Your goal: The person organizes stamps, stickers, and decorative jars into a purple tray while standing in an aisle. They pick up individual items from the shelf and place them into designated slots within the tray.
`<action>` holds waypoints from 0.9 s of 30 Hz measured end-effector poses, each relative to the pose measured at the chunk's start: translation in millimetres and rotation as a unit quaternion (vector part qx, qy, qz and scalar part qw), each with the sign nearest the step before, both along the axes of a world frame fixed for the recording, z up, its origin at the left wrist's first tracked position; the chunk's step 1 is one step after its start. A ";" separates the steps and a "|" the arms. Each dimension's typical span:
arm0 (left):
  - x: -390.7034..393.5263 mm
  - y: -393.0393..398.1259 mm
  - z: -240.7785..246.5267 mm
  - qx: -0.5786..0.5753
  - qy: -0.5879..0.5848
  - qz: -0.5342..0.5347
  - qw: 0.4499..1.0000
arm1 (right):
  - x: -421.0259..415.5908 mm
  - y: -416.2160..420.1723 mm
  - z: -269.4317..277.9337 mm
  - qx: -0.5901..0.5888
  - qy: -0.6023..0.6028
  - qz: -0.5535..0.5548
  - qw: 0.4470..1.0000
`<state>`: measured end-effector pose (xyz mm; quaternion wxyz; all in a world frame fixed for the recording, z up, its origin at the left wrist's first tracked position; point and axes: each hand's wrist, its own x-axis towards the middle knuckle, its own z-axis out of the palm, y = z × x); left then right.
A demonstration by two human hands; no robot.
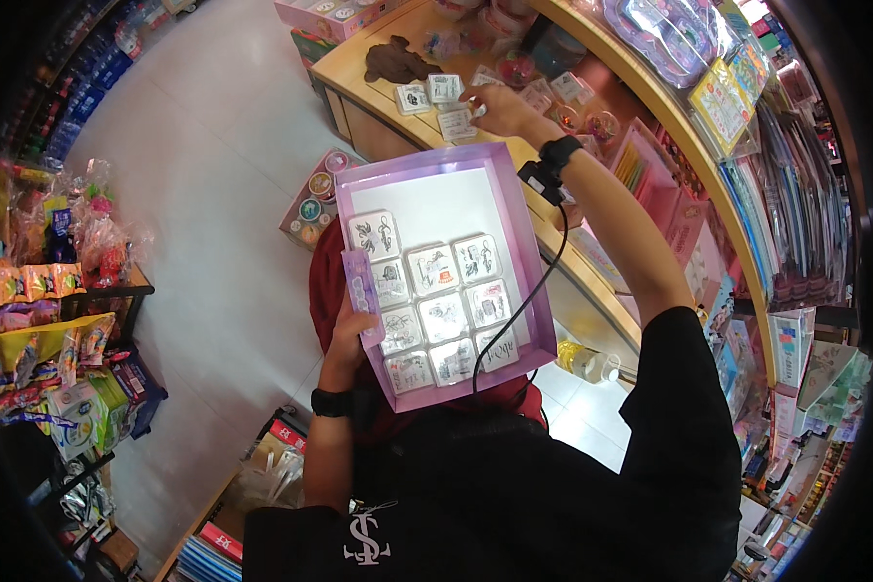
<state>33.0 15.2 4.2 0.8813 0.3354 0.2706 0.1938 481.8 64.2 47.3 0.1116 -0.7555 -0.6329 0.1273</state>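
Note:
My left hand [349,336] grips the left wall of a shallow purple cardboard box [531,291] with a white bottom. Several square clear-lidded cases [436,269] with black printed designs sit in rows in its lower part, and the white bottom shows bare in its upper part. My right hand [502,109] reaches over a wooden shelf, its fingers bent beside a square case [457,124] with a printed face. A small white bit shows at the fingers; whether they hold a case is unclear. Two more cases [412,99] lie just left of that hand.
A dark brown cloth [400,61] lies on the wooden shelf [364,69]. Round clear tubs [516,68] crowd behind it. A black cable [545,276] hangs from my right wrist across the box. A bottle of yellow liquid [586,361] is on the floor. Snack racks [36,291] line the left.

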 end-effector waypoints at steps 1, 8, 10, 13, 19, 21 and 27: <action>-0.6 -0.6 0.4 0.003 0.006 -0.001 1.000 | 0.0 4.2 -7.1 -0.024 -0.018 0.022 0.999; -9.2 -2.4 0.4 0.005 0.024 0.009 1.000 | -15.1 25.9 -20.0 -0.128 -0.063 0.065 0.988; -4.9 -1.9 2.5 0.006 0.020 0.007 1.000 | -8.2 19.8 -35.0 -0.114 -0.064 0.058 0.990; -4.0 -2.5 7.2 0.002 0.014 0.011 1.000 | -3.8 18.7 -36.4 -0.114 -0.058 0.060 0.990; -7.1 -1.9 -2.3 -0.009 -0.003 0.017 1.000 | -23.2 9.3 12.6 -0.019 -0.008 -0.018 1.000; -2.8 -1.0 1.8 -0.013 -0.009 0.011 1.000 | -8.5 -9.9 21.8 0.095 0.053 -0.047 0.993; -1.0 -0.7 -4.1 -0.011 -0.022 0.004 1.000 | -37.9 -82.6 73.1 0.093 0.833 0.008 0.545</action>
